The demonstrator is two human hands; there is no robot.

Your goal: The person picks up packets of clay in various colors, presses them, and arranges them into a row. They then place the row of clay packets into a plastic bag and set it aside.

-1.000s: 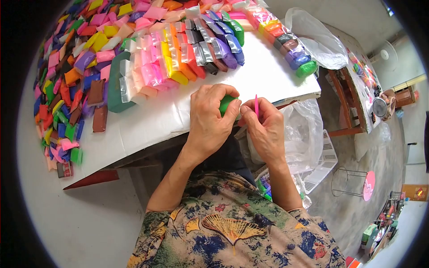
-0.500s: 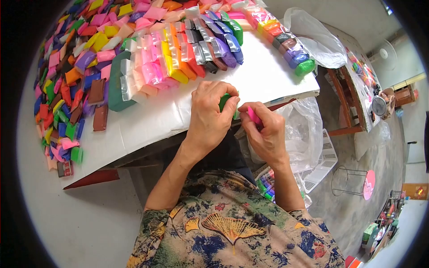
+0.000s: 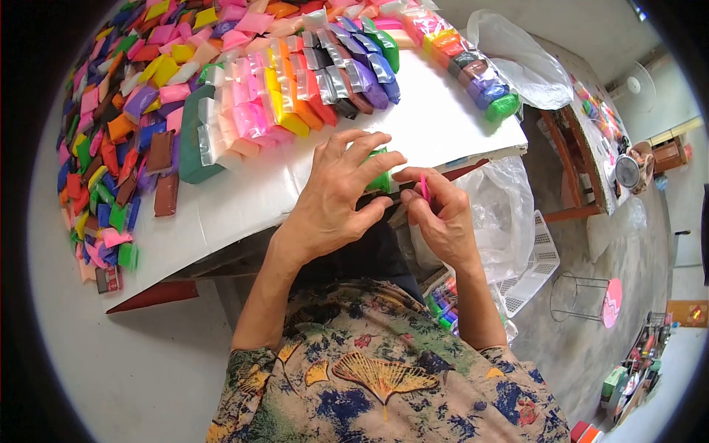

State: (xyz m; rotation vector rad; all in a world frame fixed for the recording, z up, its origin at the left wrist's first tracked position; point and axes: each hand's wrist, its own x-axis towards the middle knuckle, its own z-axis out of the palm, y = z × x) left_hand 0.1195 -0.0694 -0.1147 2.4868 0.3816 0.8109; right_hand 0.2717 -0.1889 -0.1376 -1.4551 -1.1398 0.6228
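The left hand [image 3: 336, 193] is at the near edge of the table [image 3: 443, 133], fingers spread and thumb apart; a green packet [image 3: 380, 179] shows between thumb and fingers, and whether the hand touches it cannot be told. The right hand [image 3: 443, 214], just beside, pinches a slim pink piece [image 3: 425, 189] between thumb and forefinger. Beyond the hands lie rows of bagged coloured packets [image 3: 299, 111], with a multicoloured heap [image 3: 139, 103] at left.

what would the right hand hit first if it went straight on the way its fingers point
Probably the green piece at the left hand, though depth is unclear: the right hand might brush the left one first.
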